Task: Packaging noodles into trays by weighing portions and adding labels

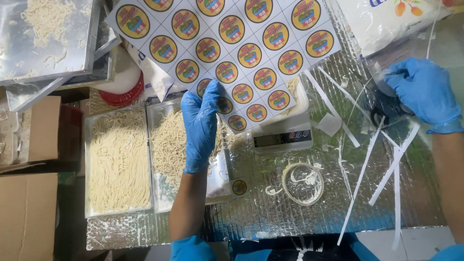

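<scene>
Blue-gloved left hand [199, 126] pinches the white sheet of round yellow stickers [227, 53], lifting it above the noodle trays [118, 162]; the right hand [425, 89] presses closed on clear plastic wrapping [386, 104], steadying it.

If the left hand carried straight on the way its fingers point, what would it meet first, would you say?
The left hand points up the picture and already grips the sticker sheet, so more of that sheet comes first; beyond its far edge, the way is out of view.

Bright, even overhead light; the foil-covered tabletop [299, 212] between the hands glints with scattered glare. Shadows are soft. Edges bend slightly, and the far-left corner falls dim.
</scene>
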